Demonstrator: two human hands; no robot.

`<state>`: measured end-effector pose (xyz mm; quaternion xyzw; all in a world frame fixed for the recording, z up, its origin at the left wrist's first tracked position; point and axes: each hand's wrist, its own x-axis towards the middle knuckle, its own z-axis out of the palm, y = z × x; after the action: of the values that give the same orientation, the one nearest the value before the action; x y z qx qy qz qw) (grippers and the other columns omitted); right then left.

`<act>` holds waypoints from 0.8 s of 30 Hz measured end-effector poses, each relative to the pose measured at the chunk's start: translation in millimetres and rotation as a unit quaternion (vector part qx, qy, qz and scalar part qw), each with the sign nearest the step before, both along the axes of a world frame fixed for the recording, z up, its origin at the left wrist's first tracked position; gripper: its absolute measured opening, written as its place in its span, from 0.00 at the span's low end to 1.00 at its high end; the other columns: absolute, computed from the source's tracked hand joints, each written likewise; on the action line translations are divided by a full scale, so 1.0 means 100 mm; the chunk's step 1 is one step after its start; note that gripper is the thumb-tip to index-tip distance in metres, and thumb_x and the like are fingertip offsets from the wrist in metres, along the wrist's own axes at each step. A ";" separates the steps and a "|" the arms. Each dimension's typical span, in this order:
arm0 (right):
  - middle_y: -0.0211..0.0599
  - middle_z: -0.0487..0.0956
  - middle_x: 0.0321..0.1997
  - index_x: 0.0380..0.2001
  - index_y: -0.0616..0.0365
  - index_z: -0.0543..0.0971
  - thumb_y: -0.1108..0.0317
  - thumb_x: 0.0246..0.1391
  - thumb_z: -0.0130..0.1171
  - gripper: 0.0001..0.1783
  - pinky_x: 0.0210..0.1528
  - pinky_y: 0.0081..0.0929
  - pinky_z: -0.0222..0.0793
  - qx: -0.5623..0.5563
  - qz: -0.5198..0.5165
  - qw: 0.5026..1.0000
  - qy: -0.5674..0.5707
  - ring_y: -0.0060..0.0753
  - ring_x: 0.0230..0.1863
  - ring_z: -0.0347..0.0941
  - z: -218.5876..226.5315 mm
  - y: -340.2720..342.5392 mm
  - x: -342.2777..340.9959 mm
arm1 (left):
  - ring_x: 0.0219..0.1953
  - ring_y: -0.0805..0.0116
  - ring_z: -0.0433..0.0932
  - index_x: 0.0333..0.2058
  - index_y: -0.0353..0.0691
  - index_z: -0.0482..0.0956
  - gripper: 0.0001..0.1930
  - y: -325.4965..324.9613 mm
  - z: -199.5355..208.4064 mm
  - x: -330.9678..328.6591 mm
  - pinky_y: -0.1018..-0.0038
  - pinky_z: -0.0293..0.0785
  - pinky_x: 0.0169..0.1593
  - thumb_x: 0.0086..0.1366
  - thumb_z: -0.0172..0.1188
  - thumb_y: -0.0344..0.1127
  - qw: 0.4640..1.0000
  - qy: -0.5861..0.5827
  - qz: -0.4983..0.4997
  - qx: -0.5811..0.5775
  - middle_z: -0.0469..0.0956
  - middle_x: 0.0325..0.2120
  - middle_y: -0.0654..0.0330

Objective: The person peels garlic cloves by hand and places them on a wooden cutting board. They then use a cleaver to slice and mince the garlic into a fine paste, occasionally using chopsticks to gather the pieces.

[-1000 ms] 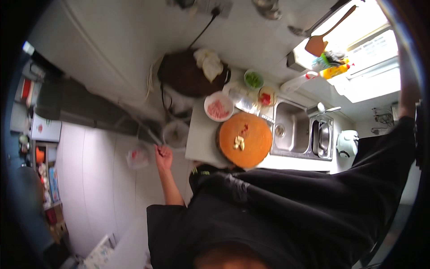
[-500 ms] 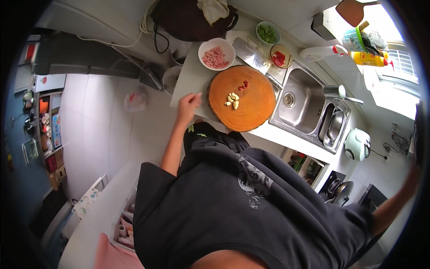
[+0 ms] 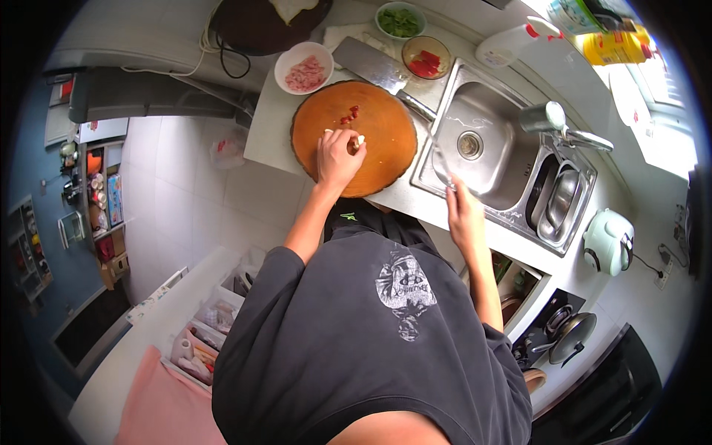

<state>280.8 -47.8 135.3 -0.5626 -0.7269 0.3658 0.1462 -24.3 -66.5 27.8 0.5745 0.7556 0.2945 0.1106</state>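
Note:
My left hand (image 3: 340, 157) is down on the round wooden chopping board (image 3: 391, 141), its fingers closed over the garlic cloves (image 3: 360, 140). Only bits of pale clove show past the fingertips. A few small red pieces (image 3: 350, 114) lie on the board just beyond that hand. By the front edge of the sink my right hand (image 3: 466, 213) is wrapped round the handle of a knife (image 3: 442, 165). Its thin blade points away from me, to the right of the board and apart from it. The handle is mostly hidden in my grip.
Behind the board lie a broad cleaver (image 3: 371, 65), a white bowl of sliced raw meat (image 3: 302, 68), a glass bowl of red pepper (image 3: 426, 59) and a bowl of green leaves (image 3: 400, 21). A steel sink (image 3: 489, 133) with a tap (image 3: 586, 140) stands right; a mint-green appliance (image 3: 610, 242) sits beyond.
My left hand has moved from beside the board onto the garlic cloves. My right hand has come in from the far right edge and now shows a knife. The view has shifted.

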 end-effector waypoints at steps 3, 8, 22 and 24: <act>0.56 0.85 0.45 0.61 0.54 0.77 0.65 0.72 0.57 0.18 0.45 0.52 0.78 0.049 0.050 0.997 0.014 0.64 0.42 0.83 -0.17 -0.01 -0.11 | 0.40 0.57 0.77 0.40 0.41 0.84 0.12 -0.09 -0.04 0.21 0.62 0.73 0.47 0.59 0.75 0.32 0.999 -0.010 -0.036 0.029 0.83 0.35 0.61; 0.55 0.85 0.41 0.59 0.54 0.76 0.60 0.73 0.54 0.17 0.42 0.55 0.78 0.011 0.138 0.990 -0.034 0.65 0.39 0.83 -0.26 0.03 -0.23 | 0.42 0.51 0.79 0.41 0.35 0.80 0.11 -0.17 -0.02 0.44 0.58 0.75 0.51 0.60 0.70 0.28 0.995 -0.057 0.011 0.081 0.80 0.39 0.53; 0.53 0.84 0.32 0.54 0.54 0.75 0.62 0.72 0.53 0.13 0.36 0.58 0.78 0.034 0.182 0.981 -0.062 0.64 0.33 0.82 -0.41 -0.03 -0.50 | 0.30 0.57 0.81 0.38 0.32 0.79 0.07 -0.11 -0.09 0.39 0.65 0.78 0.36 0.62 0.68 0.24 0.983 -0.176 0.013 0.048 0.77 0.31 0.53; 0.53 0.84 0.31 0.51 0.54 0.75 0.62 0.72 0.53 0.11 0.35 0.59 0.77 0.044 0.189 0.979 -0.063 0.64 0.32 0.82 -0.40 -0.01 -0.49 | 0.30 0.58 0.81 0.37 0.32 0.79 0.07 -0.13 -0.15 0.37 0.65 0.78 0.36 0.62 0.68 0.24 0.982 -0.185 0.011 0.040 0.77 0.31 0.54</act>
<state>232.1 -48.7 95.4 -0.4301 -0.8431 0.3184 0.0531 12.3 -79.5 13.2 0.5061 0.7157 0.4269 0.2221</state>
